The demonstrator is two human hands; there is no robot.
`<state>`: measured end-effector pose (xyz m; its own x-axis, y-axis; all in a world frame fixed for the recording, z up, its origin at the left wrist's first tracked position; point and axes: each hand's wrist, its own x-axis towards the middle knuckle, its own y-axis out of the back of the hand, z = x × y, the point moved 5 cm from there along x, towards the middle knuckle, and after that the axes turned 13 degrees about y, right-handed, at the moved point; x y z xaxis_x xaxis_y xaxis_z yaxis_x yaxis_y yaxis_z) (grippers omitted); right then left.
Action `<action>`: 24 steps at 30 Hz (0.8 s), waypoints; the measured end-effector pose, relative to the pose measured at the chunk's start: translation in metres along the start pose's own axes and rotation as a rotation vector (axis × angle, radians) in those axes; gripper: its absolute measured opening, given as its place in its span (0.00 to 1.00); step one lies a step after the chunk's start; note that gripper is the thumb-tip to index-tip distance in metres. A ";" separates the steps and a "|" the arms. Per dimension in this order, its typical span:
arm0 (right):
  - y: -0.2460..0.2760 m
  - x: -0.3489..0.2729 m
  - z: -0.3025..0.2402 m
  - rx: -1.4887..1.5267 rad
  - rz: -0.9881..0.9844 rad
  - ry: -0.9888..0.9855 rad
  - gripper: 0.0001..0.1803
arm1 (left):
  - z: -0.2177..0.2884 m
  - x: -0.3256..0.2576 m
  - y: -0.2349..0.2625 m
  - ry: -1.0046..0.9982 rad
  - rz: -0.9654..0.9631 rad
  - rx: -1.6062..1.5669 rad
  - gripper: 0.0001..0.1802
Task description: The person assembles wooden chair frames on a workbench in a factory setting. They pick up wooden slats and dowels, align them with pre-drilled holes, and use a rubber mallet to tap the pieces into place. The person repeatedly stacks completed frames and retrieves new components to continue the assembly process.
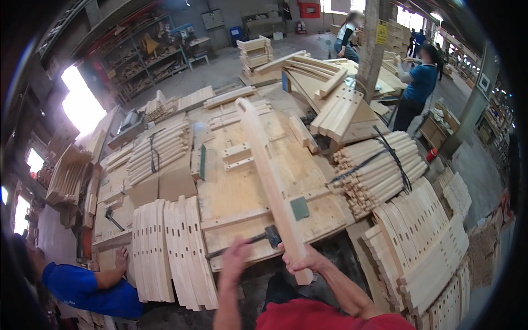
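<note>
My right hand (pixel 303 260) is closed around the near end of a long pale wooden rail (pixel 273 184). The rail slants up and away over the workbench (pixel 220 192), and its rounded far end reaches toward the back of the bench. My left hand (pixel 235 259), smeared by motion, is beside the handle of a black-headed mallet (pixel 271 235) at the bench's front edge. I cannot make out whether its fingers touch the handle. Short drilled wooden blocks (pixel 237 155) sit on the bench behind the rail.
Slotted wooden slats (pixel 175 247) stand stacked at front left, beside a co-worker in a blue shirt (pixel 91 289). To the right are strapped wooden rods (pixel 379 170) and stacked drilled boards (pixel 418 236). A post (pixel 374 44) rises behind the bench, with other people beyond.
</note>
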<state>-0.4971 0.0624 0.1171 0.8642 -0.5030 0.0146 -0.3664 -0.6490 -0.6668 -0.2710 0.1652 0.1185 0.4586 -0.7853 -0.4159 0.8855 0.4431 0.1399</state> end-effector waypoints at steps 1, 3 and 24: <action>-0.014 0.016 0.012 0.016 -0.035 -0.022 0.44 | 0.012 -0.001 -0.028 0.005 -0.037 -0.193 0.24; -0.015 0.039 0.028 -0.073 -0.037 -0.063 0.26 | 0.035 0.005 -0.067 -0.073 -0.228 -0.279 0.27; 0.302 0.214 -0.259 -0.772 1.238 0.299 0.21 | 0.053 0.277 0.154 -0.019 0.556 0.360 0.25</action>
<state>-0.5124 -0.3888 0.1118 -0.1901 -0.9810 -0.0397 -0.9673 0.1802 0.1785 -0.0041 -0.0073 0.0724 0.8529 -0.4901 -0.1800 0.4847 0.6152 0.6218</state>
